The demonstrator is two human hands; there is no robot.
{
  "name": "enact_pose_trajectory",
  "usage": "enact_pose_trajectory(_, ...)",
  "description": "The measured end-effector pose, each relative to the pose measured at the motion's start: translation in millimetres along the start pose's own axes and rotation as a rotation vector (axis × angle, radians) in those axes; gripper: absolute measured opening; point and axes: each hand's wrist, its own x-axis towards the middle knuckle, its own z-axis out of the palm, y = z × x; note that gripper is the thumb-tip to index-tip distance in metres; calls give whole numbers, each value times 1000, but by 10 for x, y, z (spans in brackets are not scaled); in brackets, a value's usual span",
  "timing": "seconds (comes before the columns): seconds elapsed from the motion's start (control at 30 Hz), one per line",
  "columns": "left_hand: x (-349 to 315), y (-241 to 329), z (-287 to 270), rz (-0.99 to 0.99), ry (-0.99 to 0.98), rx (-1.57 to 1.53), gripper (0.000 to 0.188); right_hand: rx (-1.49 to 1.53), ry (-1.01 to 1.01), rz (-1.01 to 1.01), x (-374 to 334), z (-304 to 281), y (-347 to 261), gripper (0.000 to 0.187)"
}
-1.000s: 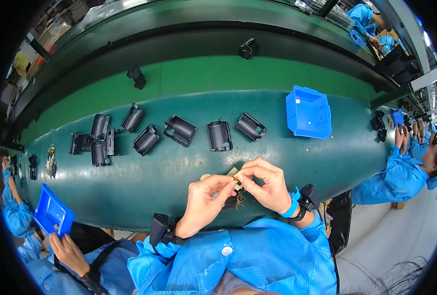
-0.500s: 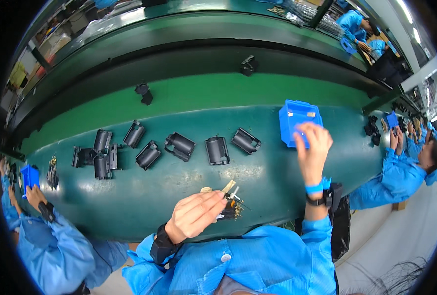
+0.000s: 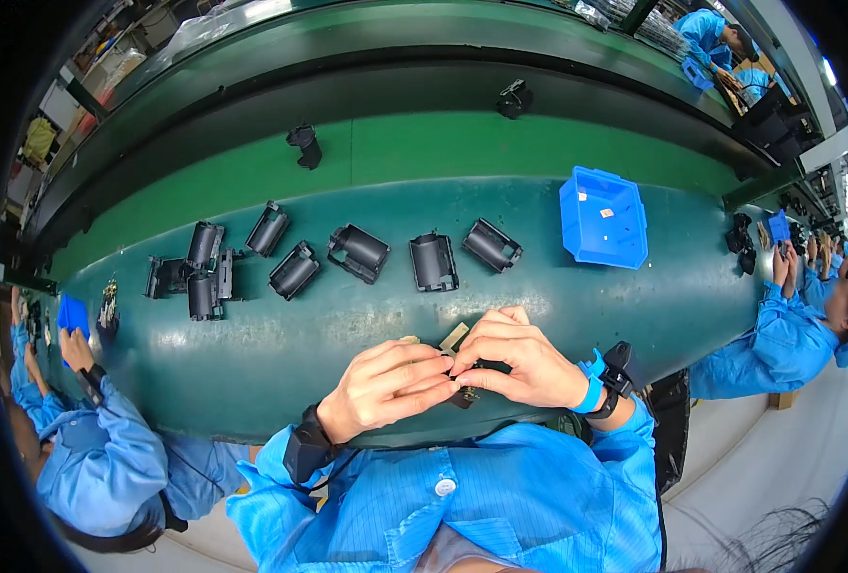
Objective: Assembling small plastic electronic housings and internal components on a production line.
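Close to the table's near edge, my left hand (image 3: 386,387) and my right hand (image 3: 519,361) meet, fingertips nearly touching. Both are closed in a pinch around something small that the fingers mostly hide. Just beyond the fingertips a pale beige strip (image 3: 455,336) sticks out. Below them, partly covered by my right hand, lies a bundle of dark wires with brassy ends (image 3: 466,393). Farther off on the table are several black curved plastic housings, among them one straight ahead (image 3: 434,263) and one to its right (image 3: 492,245).
A blue open bin (image 3: 604,218) with a few small pale pieces stands at the right. Black housings (image 3: 204,297) are clustered at the left. Two small black parts (image 3: 304,146) (image 3: 514,98) lie at the back. Co-workers in blue sit on both sides.
My right hand has come from the blue bin back to my left hand, and its fingers now meet the left fingertips. The whole view has shifted slightly.
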Motion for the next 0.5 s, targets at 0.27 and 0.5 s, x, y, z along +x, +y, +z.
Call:
enact_pose_trajectory(0.27,-5,161,106,-901,160,-339,19,259,36,229,-50,78,46,9)
enact_pose_trajectory(0.5,121,219,126,-1292,371,-1080,22,296,267,328,-65,207,63,12)
